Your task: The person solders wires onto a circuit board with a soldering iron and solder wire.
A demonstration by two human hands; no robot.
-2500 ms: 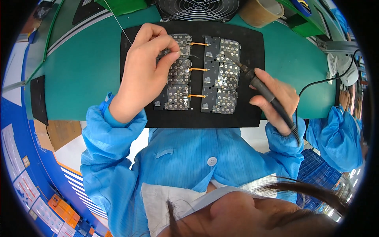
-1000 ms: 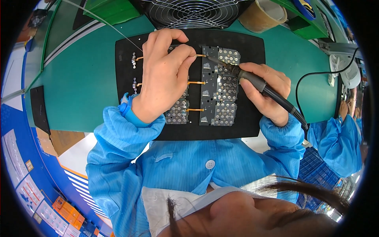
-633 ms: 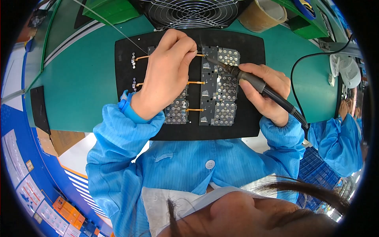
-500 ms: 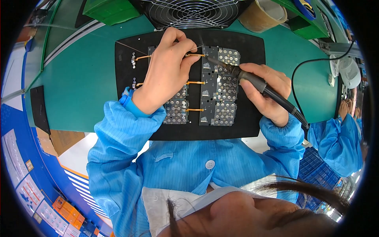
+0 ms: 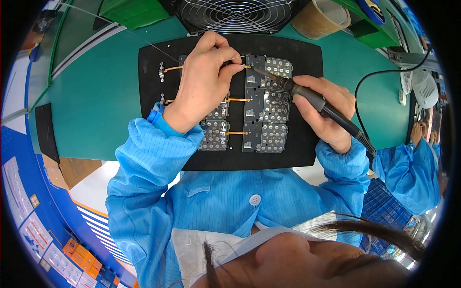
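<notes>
My left hand [image 5: 204, 79] is closed in a pinch, with a thin solder wire [image 5: 163, 51] running through it. Its thumb tip lies by the left edge of the top right circuit board [image 5: 256, 72], over a short gold flex strip. In my right hand [image 5: 329, 108] is a black soldering iron [image 5: 314, 98], its fingers wrapped round the handle. The iron's tip touches or nearly touches that board near the strip. Below it, more boards with round silver contacts [image 5: 274, 137] are joined by gold strips [image 5: 237, 100]. My left hand hides part of the left column.
A black mat [image 5: 288, 161] lies under the boards on the green table [image 5: 96, 115]. Behind stand a fan with a wire guard [image 5: 235, 17], a brown tub [image 5: 319, 19] and green bins [image 5: 134, 12]. The iron's cable [image 5: 357, 96] loops at right, near another person's blue sleeve [image 5: 410, 177].
My left hand has shifted slightly up and right, covering more of the upper gold strip. The solder wire now stretches farther toward the upper left. My right hand stays nearly in place.
</notes>
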